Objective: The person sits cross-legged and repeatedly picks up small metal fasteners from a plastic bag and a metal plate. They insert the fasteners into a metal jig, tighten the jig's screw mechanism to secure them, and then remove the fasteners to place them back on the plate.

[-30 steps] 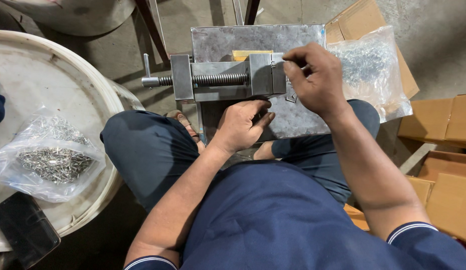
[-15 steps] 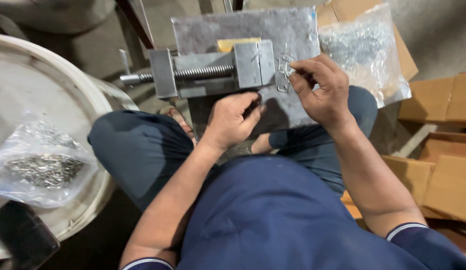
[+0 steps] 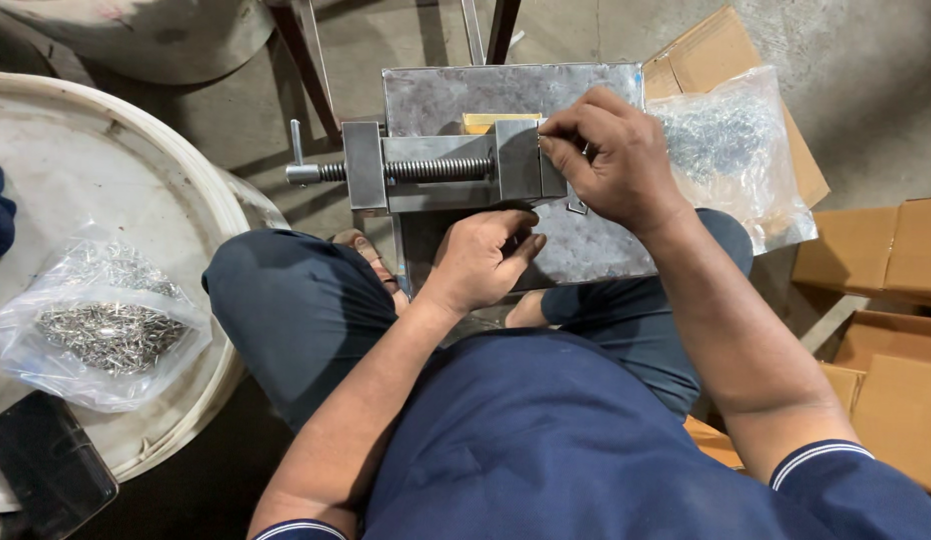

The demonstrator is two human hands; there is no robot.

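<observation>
Two hands work at a small metal vise [image 3: 441, 170] that sits on a grey metal block [image 3: 506, 100] between the person's knees. The right hand [image 3: 611, 160] is at 12 o'clock, with its fingers pinched together on a tiny metal piece [image 3: 546, 140] at the vise's right end. The left hand [image 3: 486, 255] is just below the vise, curled shut against the block's front edge; I cannot tell if it holds anything. A clear bag of small metal bits [image 3: 731, 150] lies at 2 o'clock on a cardboard box [image 3: 726, 60]. Another bag of metal bits [image 3: 101, 325] rests at 9 o'clock on a round white drum lid [image 3: 106, 190].
</observation>
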